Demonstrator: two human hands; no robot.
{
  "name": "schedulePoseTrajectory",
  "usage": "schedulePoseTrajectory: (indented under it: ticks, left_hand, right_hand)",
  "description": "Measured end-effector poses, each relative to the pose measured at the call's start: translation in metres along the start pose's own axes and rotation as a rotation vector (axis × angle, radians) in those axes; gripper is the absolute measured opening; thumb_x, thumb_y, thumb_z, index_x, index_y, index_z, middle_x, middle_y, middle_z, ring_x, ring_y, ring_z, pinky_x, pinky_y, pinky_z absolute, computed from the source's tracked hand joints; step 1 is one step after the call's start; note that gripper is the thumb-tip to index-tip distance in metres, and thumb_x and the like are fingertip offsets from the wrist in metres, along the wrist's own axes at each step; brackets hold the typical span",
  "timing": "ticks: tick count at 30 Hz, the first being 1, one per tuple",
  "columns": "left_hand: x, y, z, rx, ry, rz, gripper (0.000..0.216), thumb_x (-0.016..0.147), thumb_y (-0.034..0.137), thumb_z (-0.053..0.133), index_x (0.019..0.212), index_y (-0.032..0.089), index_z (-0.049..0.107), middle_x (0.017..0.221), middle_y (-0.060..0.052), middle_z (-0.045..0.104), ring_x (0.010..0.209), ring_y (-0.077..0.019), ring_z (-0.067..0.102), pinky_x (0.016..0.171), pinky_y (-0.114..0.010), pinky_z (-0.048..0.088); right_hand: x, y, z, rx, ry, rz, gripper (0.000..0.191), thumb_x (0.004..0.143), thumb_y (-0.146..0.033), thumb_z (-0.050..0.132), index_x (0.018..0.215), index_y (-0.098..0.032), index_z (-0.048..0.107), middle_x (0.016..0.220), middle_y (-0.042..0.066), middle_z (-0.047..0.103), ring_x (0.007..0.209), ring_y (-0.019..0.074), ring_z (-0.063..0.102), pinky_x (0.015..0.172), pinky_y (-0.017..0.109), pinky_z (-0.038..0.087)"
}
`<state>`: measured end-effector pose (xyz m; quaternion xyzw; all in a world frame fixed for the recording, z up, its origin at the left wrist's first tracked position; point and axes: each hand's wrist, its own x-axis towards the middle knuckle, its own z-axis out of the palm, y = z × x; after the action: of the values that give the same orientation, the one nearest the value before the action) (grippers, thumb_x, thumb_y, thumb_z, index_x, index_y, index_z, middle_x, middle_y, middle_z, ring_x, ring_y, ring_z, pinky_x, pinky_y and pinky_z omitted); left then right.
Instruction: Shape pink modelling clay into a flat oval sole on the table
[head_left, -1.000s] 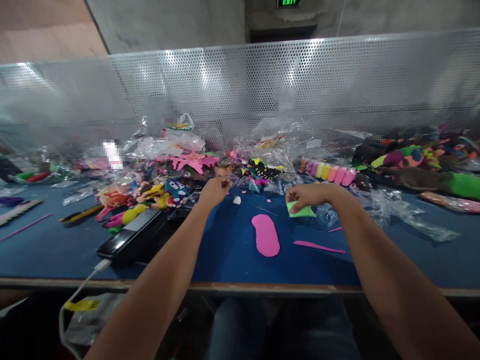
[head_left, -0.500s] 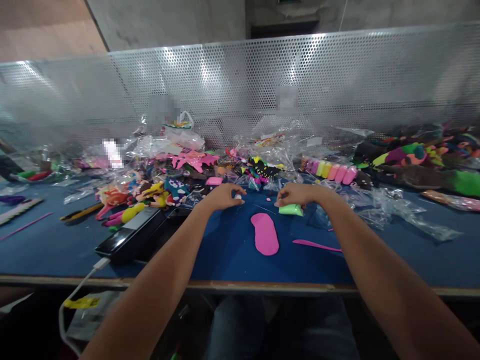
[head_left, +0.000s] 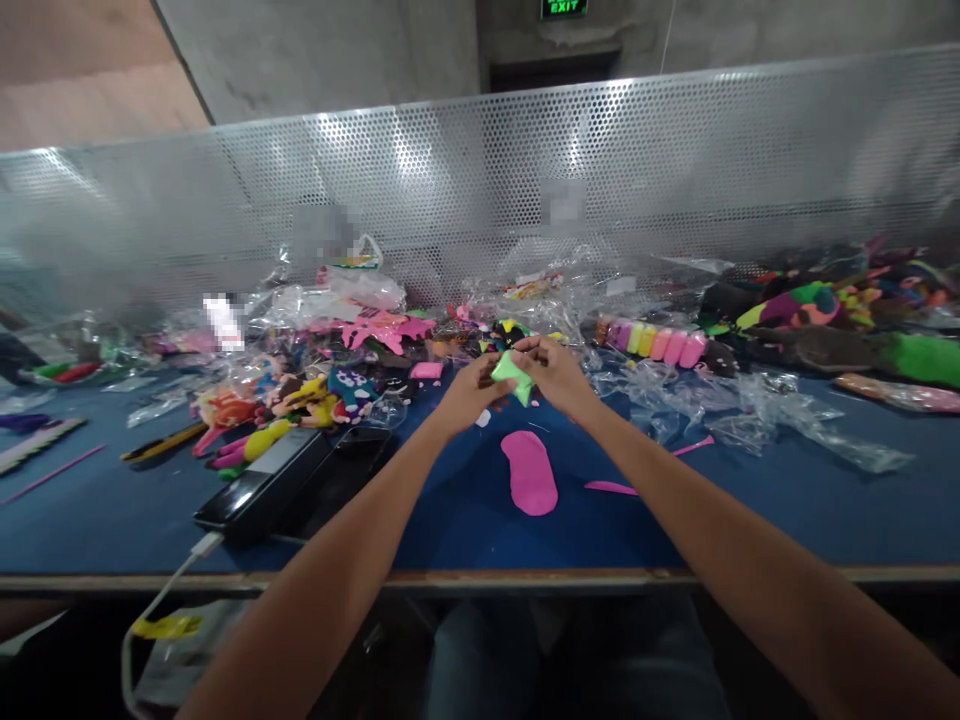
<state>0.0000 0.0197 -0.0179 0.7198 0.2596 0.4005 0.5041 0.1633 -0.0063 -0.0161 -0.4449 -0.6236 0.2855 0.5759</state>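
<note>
Between my two hands, above the table, is a light green packet of modelling clay. My left hand grips its left side, and my right hand has its fingers closed on the right side. Below them a flat pink clay piece, rounded and narrowed at the middle, lies on the blue table top. A small white bit of clay rests just under my left hand. Partly covered by my right forearm is a pink modelling tool, lying flat.
A black power bank with a white cable lies left, beside a dark phone. Clay figures and plastic wrappers crowd the back. A row of coloured clay packets stands right of centre, before a perforated metal screen.
The green packet has risen from the table in my right hand and moved left. My left hand has let go of the white bit and taken hold of the packet.
</note>
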Motion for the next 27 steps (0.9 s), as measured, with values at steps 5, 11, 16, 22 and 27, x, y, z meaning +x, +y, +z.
schedulePoseTrajectory:
  ticks: [5,11,16,22,27]
  left_hand:
    - [0.0,0.002,-0.007,-0.214,0.222,-0.036,0.05,0.066,0.038,0.077,0.101,0.018,0.048,0.08,0.001,0.06,0.058,-0.0132,0.062,0.053,-0.027,0.052]
    - [-0.002,0.001,-0.007,-0.105,0.092,-0.014,0.054,0.062,0.042,0.08,0.101,0.017,0.052,0.081,0.0,0.061,0.057,-0.0122,0.062,0.05,-0.023,0.05]
    - [0.001,-0.005,-0.009,0.022,0.186,0.027,0.046,0.064,0.045,0.078,0.09,0.015,0.057,0.071,0.001,0.06,0.053,-0.0107,0.058,0.046,-0.021,0.046]
    - [0.001,-0.003,-0.01,-0.065,0.151,0.045,0.049,0.063,0.042,0.078,0.1,0.015,0.061,0.081,-0.002,0.063,0.061,-0.0125,0.06,0.05,-0.023,0.05]
    - [0.0,-0.002,-0.007,0.018,0.144,0.102,0.049,0.062,0.038,0.08,0.1,0.012,0.065,0.08,-0.002,0.062,0.06,-0.0104,0.056,0.05,-0.022,0.05]
  right_hand:
    - [0.0,0.0,0.0,0.147,-0.032,0.06,0.04,0.068,-0.051,0.069,0.087,-0.016,0.063,0.066,-0.002,0.055,0.056,0.011,0.05,0.056,0.026,0.044]
    - [-0.002,0.001,-0.004,0.019,-0.109,0.02,0.033,0.072,-0.049,0.066,0.078,-0.017,0.061,0.065,-0.002,0.057,0.053,0.0106,0.049,0.05,0.024,0.041]
    - [-0.005,-0.003,-0.006,-0.215,-0.073,-0.102,0.025,0.08,-0.042,0.058,0.07,-0.019,0.055,0.057,-0.003,0.051,0.05,0.0106,0.045,0.048,0.023,0.036]
    - [-0.003,-0.003,-0.001,-0.195,-0.039,-0.172,0.017,0.079,-0.035,0.058,0.083,-0.019,0.063,0.078,0.002,0.065,0.07,0.0151,0.058,0.066,0.028,0.046]
    - [-0.003,0.0,-0.001,-0.113,-0.101,-0.115,0.02,0.073,-0.037,0.063,0.078,-0.017,0.063,0.07,0.001,0.062,0.062,0.0139,0.055,0.06,0.027,0.043]
